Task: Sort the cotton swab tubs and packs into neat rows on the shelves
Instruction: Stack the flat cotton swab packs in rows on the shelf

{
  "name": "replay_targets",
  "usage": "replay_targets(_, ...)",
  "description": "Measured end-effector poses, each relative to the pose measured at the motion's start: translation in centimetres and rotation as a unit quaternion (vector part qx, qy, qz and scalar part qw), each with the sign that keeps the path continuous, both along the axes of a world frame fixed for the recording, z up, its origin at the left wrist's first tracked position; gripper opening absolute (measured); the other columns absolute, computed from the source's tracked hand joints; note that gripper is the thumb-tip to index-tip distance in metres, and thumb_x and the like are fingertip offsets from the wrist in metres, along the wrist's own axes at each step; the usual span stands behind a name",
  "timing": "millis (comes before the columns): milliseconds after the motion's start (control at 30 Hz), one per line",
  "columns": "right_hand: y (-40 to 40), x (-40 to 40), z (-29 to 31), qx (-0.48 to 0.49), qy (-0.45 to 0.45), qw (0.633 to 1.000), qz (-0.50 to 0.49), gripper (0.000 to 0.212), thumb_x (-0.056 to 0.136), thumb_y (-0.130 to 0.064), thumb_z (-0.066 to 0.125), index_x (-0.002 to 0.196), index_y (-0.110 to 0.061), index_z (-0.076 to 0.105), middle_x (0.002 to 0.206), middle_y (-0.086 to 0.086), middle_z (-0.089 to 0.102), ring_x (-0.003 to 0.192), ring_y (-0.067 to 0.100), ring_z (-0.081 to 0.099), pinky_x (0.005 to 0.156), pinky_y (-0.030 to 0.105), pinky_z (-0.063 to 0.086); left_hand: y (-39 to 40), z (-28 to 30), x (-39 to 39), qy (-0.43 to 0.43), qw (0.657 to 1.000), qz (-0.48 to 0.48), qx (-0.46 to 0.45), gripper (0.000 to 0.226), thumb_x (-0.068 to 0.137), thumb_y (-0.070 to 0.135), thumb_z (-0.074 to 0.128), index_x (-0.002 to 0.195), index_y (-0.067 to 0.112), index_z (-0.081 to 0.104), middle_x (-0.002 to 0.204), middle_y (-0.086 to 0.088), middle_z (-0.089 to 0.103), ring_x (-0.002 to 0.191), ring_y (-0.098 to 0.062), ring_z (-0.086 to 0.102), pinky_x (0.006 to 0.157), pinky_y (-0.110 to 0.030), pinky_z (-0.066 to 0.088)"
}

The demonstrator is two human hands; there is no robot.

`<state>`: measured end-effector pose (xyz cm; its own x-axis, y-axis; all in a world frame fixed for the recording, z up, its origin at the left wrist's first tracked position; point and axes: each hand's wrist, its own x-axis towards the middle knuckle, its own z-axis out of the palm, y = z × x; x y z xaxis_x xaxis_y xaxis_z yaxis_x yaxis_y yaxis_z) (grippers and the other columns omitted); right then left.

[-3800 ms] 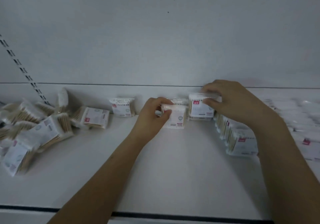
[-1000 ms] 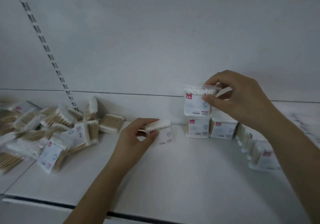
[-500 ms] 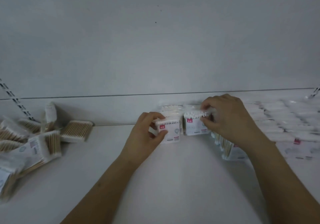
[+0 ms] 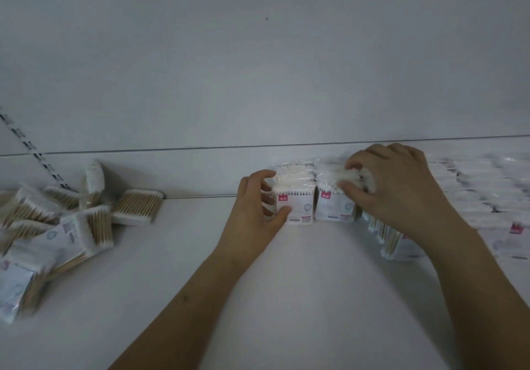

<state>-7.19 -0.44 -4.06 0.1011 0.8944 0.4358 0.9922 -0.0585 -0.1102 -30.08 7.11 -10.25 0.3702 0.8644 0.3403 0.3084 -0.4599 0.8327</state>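
Your left hand (image 4: pixel 258 206) is curled round the left edge of an upright pack of cotton swabs (image 4: pixel 295 206), thumb on its front and fingers behind it, the pack standing on the white shelf (image 4: pixel 301 283) near the back wall (image 4: pixel 258 68). Your right hand (image 4: pixel 393 189) pinches the top of a second pack (image 4: pixel 332 206) standing just beside the first, their sides touching, both with red labels facing you. More packs stand behind these two. To the right, under your right wrist, a row of packs (image 4: pixel 390 240) runs toward you, and further right more packs (image 4: pixel 487 197) lie in blurred rows. Well apart at the left edge of the shelf sits a loose heap of packs (image 4: pixel 57 232), tilted and overlapping, some showing wooden sticks. A slotted rail (image 4: pixel 34 154) runs up the wall above that heap.
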Motion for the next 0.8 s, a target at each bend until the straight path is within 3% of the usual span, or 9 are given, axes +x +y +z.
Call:
replay_targets(67,-0.1,-1.2,1.1,0.058,0.020,0.998,0.014,0.036,0.086,-0.053,0.048,0.102,-0.026,0.065,0.102,-0.004,0.063,0.099,0.026,0.055,0.093,0.038,0.031,-0.5,0.7,-0.9,0.037,0.999,0.020,-0.009,0.066,0.084,0.029,0.078,0.138,0.030,0.040,0.127,0.006,0.043,0.101,-0.002,0.056,0.084,-0.013,0.049)
replay_targets(133,0.0,-2.6,2.4,0.104,0.036,0.993,0.039,0.033,0.089,-0.046,0.052,0.105,-0.021,0.066,0.106,0.001,0.064,0.098,0.028,0.056,0.089,0.039,0.035,-1.4,1.3,-2.6,0.108,0.992,0.043,0.040,0.067,0.087,0.037,0.074,0.142,0.029,0.037,0.133,0.006,0.039,0.112,-0.005,0.052,0.094,-0.020,0.047)
replay_targets(267,0.8,-6.5,4.1,0.147,0.080,0.982,0.091,0.032,0.092,-0.038,0.054,0.113,-0.017,0.064,0.113,0.005,0.061,0.105,0.030,0.053,0.089,0.032,0.034,-3.8,1.9,-7.6,0.145,0.977,0.087,0.127,0.055,0.091,0.035,0.067,0.140,0.027,0.045,0.131,0.009,0.045,0.120,-0.009,0.048,0.100,-0.029,0.045)
replay_targets(367,2.4,-11.5,4.2,0.138,0.135,0.972,0.137,0.029,0.096,-0.037,0.056,0.119,-0.020,0.061,0.117,-0.001,0.056,0.110,0.024,0.050,0.083,0.023,0.030,-4.9,1.8,-12.5,0.134,0.969,0.141,0.152,0.045,0.092,0.030,0.066,0.134,0.025,0.052,0.125,0.012,0.050,0.116,-0.009,0.052,0.097,-0.030,0.048)
replay_targets(567,7.0,-23.5,2.6,0.094,0.182,0.949,0.238,0.034,0.092,-0.033,0.061,0.124,-0.023,0.057,0.123,-0.007,0.052,0.110,0.021,0.056,0.091,0.040,0.049,-5.7,0.8,-23.9,0.113,0.942,0.264,0.172,0.035,0.090,0.030,0.061,0.124,0.023,0.059,0.118,0.010,0.049,0.112,-0.015,0.053,0.093,-0.030,0.047)
replay_targets(667,8.8,-29.0,1.4,0.060,0.186,0.936,0.292,0.036,0.092,-0.028,0.062,0.126,-0.022,0.056,0.123,-0.007,0.050,0.109,0.016,0.056,0.092,0.040,0.050,-5.4,-0.3,-28.9,0.116,0.927,0.324,0.148,0.039,0.087,0.034,0.064,0.123,0.021,0.060,0.118,0.004,0.048,0.110,-0.020,0.049,0.089,-0.034,0.048)
replay_targets(800,9.6,-35.0,-1.0,0.028,0.180,0.930,0.319,0.040,0.095,-0.015,0.057,0.134,-0.020,0.051,0.126,-0.004,0.051,0.109,0.016,0.055,0.088,0.032,0.047,-4.2,-1.3,-32.7,0.169,0.922,0.334,0.102,0.062,0.082,0.058,0.059,0.129,0.018,0.052,0.120,0.001,0.046,0.111,-0.020,0.046,0.094,-0.030,0.042)
